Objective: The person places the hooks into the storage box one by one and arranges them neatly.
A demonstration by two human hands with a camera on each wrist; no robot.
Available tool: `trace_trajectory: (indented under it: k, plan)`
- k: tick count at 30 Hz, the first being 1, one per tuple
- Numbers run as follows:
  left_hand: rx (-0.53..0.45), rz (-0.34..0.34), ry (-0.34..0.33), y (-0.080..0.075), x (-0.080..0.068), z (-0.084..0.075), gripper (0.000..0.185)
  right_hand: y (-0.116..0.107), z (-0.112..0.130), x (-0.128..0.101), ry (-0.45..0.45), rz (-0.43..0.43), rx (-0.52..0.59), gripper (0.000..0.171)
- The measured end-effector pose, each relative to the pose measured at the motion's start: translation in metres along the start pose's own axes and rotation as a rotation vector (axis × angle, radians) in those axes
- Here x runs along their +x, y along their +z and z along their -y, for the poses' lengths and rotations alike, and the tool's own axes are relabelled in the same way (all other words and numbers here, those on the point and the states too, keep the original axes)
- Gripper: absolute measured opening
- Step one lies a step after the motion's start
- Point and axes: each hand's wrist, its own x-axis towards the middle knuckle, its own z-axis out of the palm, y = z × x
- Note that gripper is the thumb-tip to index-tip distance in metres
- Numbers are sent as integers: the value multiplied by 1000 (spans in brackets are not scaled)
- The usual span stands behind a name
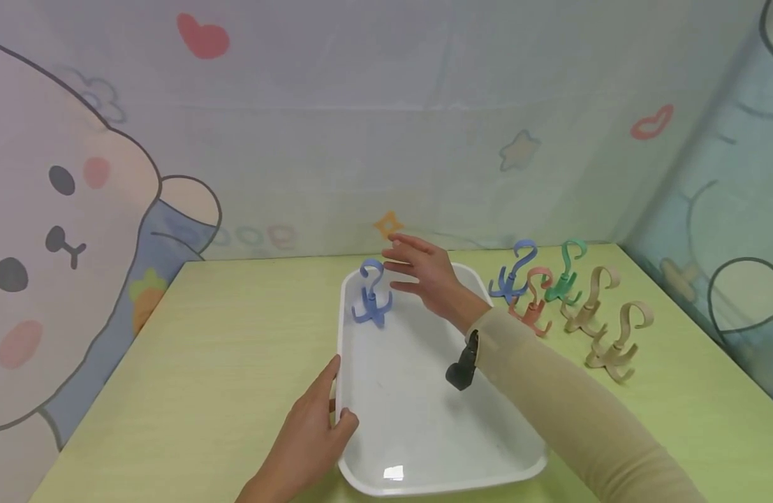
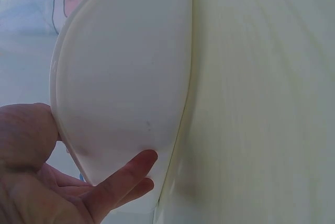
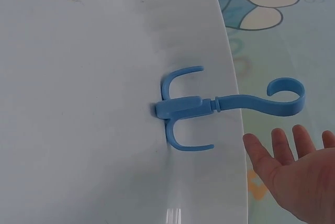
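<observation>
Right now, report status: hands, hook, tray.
Left hand grips tray rim. Right hand open, just clear of blue hook standing in tray. Nothing between hand and hook.

Head high; wrists close on tray [image 1: 345,307]

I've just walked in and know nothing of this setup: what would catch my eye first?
A blue hook stands alone at the far end of a white tray, with the open right hand beside it. The left hand grips the tray's near left rim. Right of the tray, on the table, stand five more coloured hooks.
</observation>
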Motion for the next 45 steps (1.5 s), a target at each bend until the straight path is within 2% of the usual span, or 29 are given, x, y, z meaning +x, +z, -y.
trace_trajectory:
  k: [22, 34, 45]
  plan:
    - [30, -2, 17, 1, 0, 1, 82, -2, 5, -9, -9, -5, -6, 45]
    - [32, -3, 35, 0, 0, 3, 82, -13, 10, -16, -12, 4, 14, 43]
    - [25, 1, 21, 2, 0, 2, 81, -21, 13, -20, -19, 3, 5, 46]
